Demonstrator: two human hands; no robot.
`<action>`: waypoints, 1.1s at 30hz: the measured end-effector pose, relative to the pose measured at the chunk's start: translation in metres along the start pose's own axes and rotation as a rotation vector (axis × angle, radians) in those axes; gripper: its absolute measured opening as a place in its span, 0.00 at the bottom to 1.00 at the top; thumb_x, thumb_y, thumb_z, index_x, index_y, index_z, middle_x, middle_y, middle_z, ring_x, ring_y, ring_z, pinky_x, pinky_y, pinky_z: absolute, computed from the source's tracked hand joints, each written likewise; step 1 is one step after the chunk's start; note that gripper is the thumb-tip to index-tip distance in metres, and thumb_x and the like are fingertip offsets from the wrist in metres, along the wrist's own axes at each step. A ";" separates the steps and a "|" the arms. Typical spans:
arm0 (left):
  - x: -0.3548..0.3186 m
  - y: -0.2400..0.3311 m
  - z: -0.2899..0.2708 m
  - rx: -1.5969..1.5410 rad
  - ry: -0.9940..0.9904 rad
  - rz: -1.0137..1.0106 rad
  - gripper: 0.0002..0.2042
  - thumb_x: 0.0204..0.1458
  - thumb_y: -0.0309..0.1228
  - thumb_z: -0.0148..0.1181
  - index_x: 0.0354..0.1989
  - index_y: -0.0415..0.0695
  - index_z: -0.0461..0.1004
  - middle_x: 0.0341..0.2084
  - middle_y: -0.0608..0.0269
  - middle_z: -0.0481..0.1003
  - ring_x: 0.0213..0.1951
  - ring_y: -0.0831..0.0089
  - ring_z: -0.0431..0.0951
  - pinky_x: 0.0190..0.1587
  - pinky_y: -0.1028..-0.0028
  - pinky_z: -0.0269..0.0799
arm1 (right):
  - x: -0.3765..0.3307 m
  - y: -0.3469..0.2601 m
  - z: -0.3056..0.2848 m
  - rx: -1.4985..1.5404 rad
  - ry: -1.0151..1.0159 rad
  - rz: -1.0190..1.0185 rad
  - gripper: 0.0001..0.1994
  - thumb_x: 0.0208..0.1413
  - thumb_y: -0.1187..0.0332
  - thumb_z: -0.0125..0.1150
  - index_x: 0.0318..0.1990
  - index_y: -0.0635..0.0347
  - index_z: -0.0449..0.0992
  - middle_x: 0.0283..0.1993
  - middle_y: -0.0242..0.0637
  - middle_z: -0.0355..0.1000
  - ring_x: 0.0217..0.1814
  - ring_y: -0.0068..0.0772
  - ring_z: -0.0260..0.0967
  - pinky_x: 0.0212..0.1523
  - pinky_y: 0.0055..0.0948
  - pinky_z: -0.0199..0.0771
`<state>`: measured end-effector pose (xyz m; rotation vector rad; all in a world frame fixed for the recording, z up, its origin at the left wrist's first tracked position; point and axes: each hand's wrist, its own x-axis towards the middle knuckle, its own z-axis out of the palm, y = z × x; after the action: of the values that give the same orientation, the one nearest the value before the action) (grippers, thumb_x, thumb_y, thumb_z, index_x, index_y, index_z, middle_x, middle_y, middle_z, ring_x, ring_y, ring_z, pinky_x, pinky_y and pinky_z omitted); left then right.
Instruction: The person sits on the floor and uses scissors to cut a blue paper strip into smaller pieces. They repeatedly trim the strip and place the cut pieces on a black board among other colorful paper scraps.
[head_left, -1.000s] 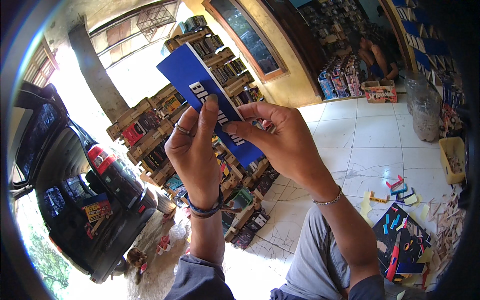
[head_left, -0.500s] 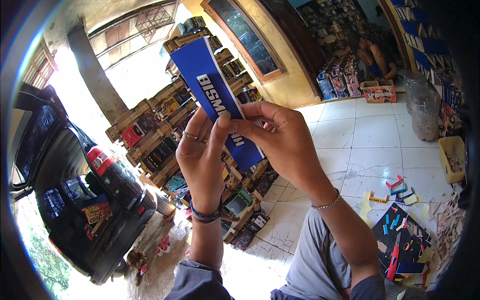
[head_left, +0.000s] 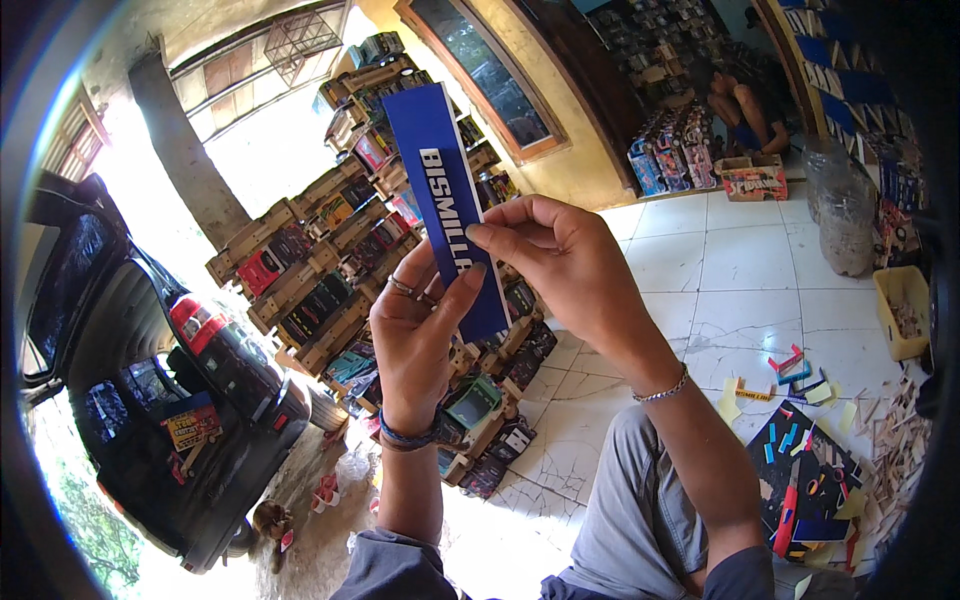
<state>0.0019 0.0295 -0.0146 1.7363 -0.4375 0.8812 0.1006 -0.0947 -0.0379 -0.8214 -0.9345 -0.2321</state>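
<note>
A long blue rectangular strip with white lettering (head_left: 425, 130) is held up in front of me, tilted slightly with its top to the left. My left hand (head_left: 415, 325) grips its lower part, thumb across the printed face and fingers behind. Higher up, my right hand (head_left: 570, 265) pinches the strip's right edge between thumb and fingers. A thin white edge shows along that right side. Part of the lettering is covered by my left thumb.
Wooden racks (head_left: 325, 260) of toy vehicles stand beyond my hands. A black car (head_left: 190, 400) with its tailgate raised is at left. On the tiled floor at right lie a black board (head_left: 800, 465), a red cutter (head_left: 788, 515) and wood offcuts (head_left: 900, 440). Another person (head_left: 745, 110) sits in the doorway.
The strip has turned more upright and its top has shifted right. My right hand's grip now sits on the edge above my left thumb, and my left hand has moved slightly lower.
</note>
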 end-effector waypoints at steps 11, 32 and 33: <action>-0.003 -0.012 0.006 0.117 0.006 0.058 0.21 0.56 0.16 0.61 0.59 0.31 0.68 0.48 0.56 0.78 0.49 0.76 0.78 0.52 0.76 0.76 | 0.006 -0.007 -0.017 -0.008 -0.140 0.062 0.12 0.59 0.70 0.66 0.47 0.66 0.78 0.44 0.34 0.79 0.45 0.20 0.74 0.51 0.21 0.74; -0.032 -0.066 0.010 -1.605 -0.349 -0.515 0.26 0.60 0.24 0.55 0.67 0.42 0.58 0.45 0.60 0.72 0.48 0.63 0.75 0.44 0.69 0.81 | -0.020 -0.012 -0.049 0.013 -0.052 0.132 0.10 0.64 0.64 0.60 0.41 0.63 0.79 0.36 0.30 0.77 0.40 0.19 0.73 0.44 0.21 0.71; -0.039 -0.071 0.016 -1.742 -0.321 -0.565 0.26 0.60 0.23 0.55 0.67 0.42 0.59 0.45 0.60 0.71 0.49 0.63 0.75 0.45 0.68 0.81 | -0.023 -0.013 -0.050 -0.002 -0.073 0.136 0.10 0.64 0.65 0.60 0.42 0.64 0.78 0.36 0.30 0.77 0.40 0.19 0.74 0.44 0.22 0.72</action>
<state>0.0295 0.0339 -0.0924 0.2583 -0.5836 -0.3050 0.1111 -0.1425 -0.0655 -0.8963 -0.9426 -0.0862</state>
